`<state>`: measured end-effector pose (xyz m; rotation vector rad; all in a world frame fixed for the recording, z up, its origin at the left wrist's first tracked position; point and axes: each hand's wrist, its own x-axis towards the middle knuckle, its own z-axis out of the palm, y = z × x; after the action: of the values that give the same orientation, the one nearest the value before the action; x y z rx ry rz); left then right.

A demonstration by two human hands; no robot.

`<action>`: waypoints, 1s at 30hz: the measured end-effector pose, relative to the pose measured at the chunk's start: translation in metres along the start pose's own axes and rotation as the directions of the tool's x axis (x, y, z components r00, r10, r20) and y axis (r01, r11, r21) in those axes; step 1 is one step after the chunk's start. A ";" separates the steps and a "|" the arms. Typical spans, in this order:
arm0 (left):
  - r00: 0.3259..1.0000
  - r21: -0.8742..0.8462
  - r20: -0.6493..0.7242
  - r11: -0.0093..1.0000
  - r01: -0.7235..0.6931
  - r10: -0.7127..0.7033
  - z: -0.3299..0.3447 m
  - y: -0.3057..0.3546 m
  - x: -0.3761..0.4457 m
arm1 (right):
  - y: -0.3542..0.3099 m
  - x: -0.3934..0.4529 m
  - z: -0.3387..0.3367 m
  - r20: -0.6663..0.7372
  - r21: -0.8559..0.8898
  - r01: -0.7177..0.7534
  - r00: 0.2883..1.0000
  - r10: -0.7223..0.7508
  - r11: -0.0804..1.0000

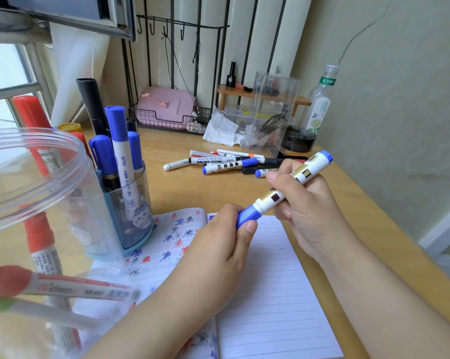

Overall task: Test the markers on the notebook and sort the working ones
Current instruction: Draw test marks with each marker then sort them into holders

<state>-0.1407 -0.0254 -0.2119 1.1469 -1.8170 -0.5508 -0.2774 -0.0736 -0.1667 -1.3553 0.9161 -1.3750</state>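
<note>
Over the lined paper notebook (pixel 260 275), the right hand (pixel 304 211) wraps its fingers round a smooth white-and-gold cylindrical marker (pixel 283 187), while the left hand (pixel 226 244) pinches its glossy blue plastic cap (pixel 248 216) just beside it

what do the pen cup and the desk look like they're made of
Pen cup: likely plastic, tinted blue and see-through, since the marker barrels show through its glossy wall. Desk: looks like light wood or wood laminate, smooth with faint grain and a soft sheen.
</note>
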 end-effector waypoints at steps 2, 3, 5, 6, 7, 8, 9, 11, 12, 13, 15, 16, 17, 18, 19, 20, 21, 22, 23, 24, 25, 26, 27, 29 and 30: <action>1.000 -0.005 -0.018 1.000 -0.018 0.018 -0.001 0.005 -0.001 | -0.001 -0.002 0.003 -0.007 0.005 0.010 1.000 -0.010 1.000; 0.999 0.001 -0.031 0.999 -0.032 0.032 -0.002 0.006 -0.002 | -0.001 -0.003 0.005 -0.008 0.009 0.021 1.000 -0.021 1.000; 0.995 0.016 -0.062 0.997 -0.074 0.075 -0.002 0.007 -0.003 | -0.002 -0.006 0.009 -0.003 0.024 0.044 0.999 -0.044 0.999; 0.991 0.033 -0.075 0.994 -0.106 0.108 -0.001 0.006 -0.003 | -0.002 -0.008 0.011 -0.002 0.033 0.052 0.999 -0.052 0.998; 0.986 0.056 -0.082 0.989 -0.138 0.142 -0.001 0.006 -0.004 | -0.003 -0.010 0.013 0.001 0.043 0.063 0.998 -0.063 0.997; 0.983 0.074 -0.083 0.984 -0.159 0.165 -0.001 0.005 -0.004 | -0.003 -0.012 0.015 0.003 0.052 0.076 0.997 -0.076 0.996; 0.981 0.087 -0.079 0.981 -0.171 0.178 -0.002 0.005 -0.005 | -0.004 -0.014 0.017 0.006 0.061 0.085 0.996 -0.086 0.994; 0.976 0.117 -0.074 0.974 -0.195 0.205 -0.002 0.005 -0.007 | -0.006 -0.017 0.019 0.001 0.082 0.093 0.996 -0.093 0.992; 0.972 0.135 -0.077 0.969 -0.209 0.220 -0.003 0.006 -0.007 | -0.007 -0.018 0.019 -0.003 0.095 0.094 0.996 -0.094 0.991; 0.970 0.148 -0.085 0.966 -0.213 0.227 -0.003 0.007 -0.006 | -0.007 -0.017 0.019 -0.010 0.106 0.092 0.996 -0.092 0.990; 0.978 0.116 -0.100 0.978 -0.173 0.185 -0.003 0.010 -0.005 | -0.005 -0.016 0.020 -0.037 0.105 0.064 0.998 -0.060 0.992; 0.984 0.093 -0.103 0.986 -0.137 0.146 -0.002 0.011 -0.005 | -0.003 -0.015 0.020 -0.047 0.103 0.041 0.998 -0.036 0.994; 0.987 0.074 -0.113 0.992 -0.104 0.112 -0.002 0.013 -0.005 | -0.001 -0.014 0.020 -0.048 0.096 0.015 0.999 -0.011 0.995; 0.990 0.046 -0.124 0.997 -0.068 0.073 -0.001 0.015 -0.004 | 0.000 -0.014 0.021 -0.038 0.073 -0.016 0.999 0.019 0.997; 0.991 -0.004 -0.134 1.000 -0.015 0.015 -0.002 0.018 -0.004 | 0.000 -0.014 0.021 -0.011 0.035 -0.053 0.999 0.054 0.998; 0.988 -0.075 -0.139 0.996 0.050 -0.060 -0.003 0.019 -0.003 | 0.000 -0.015 0.022 0.030 0.000 -0.096 0.995 0.096 0.995; 0.983 -0.164 -0.133 0.981 0.105 -0.127 -0.004 0.020 -0.003 | 0.000 -0.016 0.021 0.085 -0.030 -0.132 0.987 0.134 0.991; 0.978 -0.246 -0.115 0.959 0.143 -0.176 -0.004 0.020 -0.002 | -0.001 -0.016 0.020 0.146 -0.059 -0.156 0.976 0.163 0.986; 0.973 -0.304 -0.103 0.938 0.165 -0.205 -0.005 0.019 -0.002 | -0.002 -0.017 0.019 0.197 -0.098 -0.165 0.964 0.182 0.981; 0.970 -0.336 -0.104 0.926 0.172 -0.218 -0.005 0.018 -0.001 | -0.004 -0.018 0.019 0.230 -0.144 -0.168 0.953 0.198 0.975; 0.969 -0.348 -0.112 0.922 0.170 -0.222 -0.005 0.018 -0.001 | -0.007 -0.020 0.019 0.246 -0.194 -0.170 0.945 0.215 0.966; 0.966 -0.352 -0.128 0.921 0.166 -0.223 -0.006 0.019 0.000 | -0.012 -0.020 0.020 0.246 -0.231 -0.168 0.943 0.224 0.958; 0.963 -0.352 -0.145 0.922 0.163 -0.226 -0.008 0.022 0.002 | -0.018 -0.020 0.022 0.238 -0.253 -0.165 0.944 0.227 0.953; 0.963 -0.341 -0.145 0.925 0.169 -0.229 -0.010 0.033 0.005 | -0.033 -0.018 0.024 0.199 -0.286 -0.147 0.957 0.209 0.947; 0.966 -0.330 -0.135 0.929 0.167 -0.222 -0.013 0.041 0.005 | -0.043 -0.018 0.025 0.171 -0.295 -0.128 0.968 0.184 0.947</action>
<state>-0.1500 -0.0091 -0.1724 1.1202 -1.4152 -0.8045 -0.2598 -0.0428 -0.1275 -1.5642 1.0900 -0.9953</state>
